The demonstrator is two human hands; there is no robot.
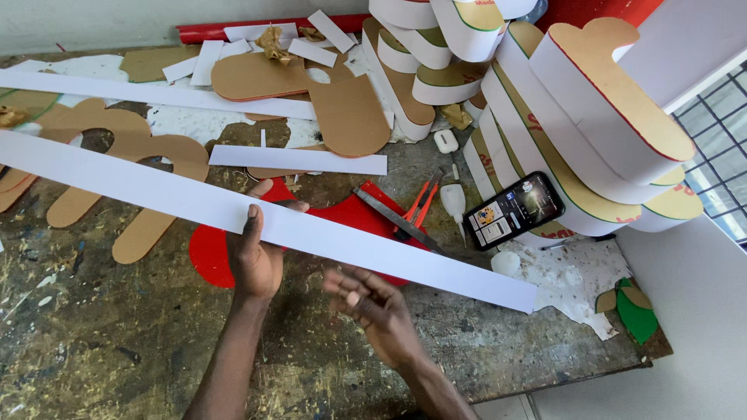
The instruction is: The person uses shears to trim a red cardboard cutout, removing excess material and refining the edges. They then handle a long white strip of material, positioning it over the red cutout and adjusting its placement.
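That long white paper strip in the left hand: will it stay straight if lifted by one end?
Probably not: the long white paper strip looks thin and spans far past the left hand, so it would likely droop. It seems light, easily creased.

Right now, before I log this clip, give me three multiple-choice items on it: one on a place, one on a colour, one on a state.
1. Where does the phone lie?
A. Leaning against the stacked foam letters at the right
B. Under the red sheet
C. In the left hand

2. What colour is the cut shape beneath the long strip?
A. Blue
B. Red
C. Black

3. How is the long white strip held?
A. Lying flat and untouched
B. Clamped by both hands
C. Pinched by the left hand alone

Answers:
1 A, the lit screen rests by the white-sided letters.
2 B, red shows on both sides of the strip.
3 C, thumb and fingers grip its edge, while the right hand hangs open just below it.
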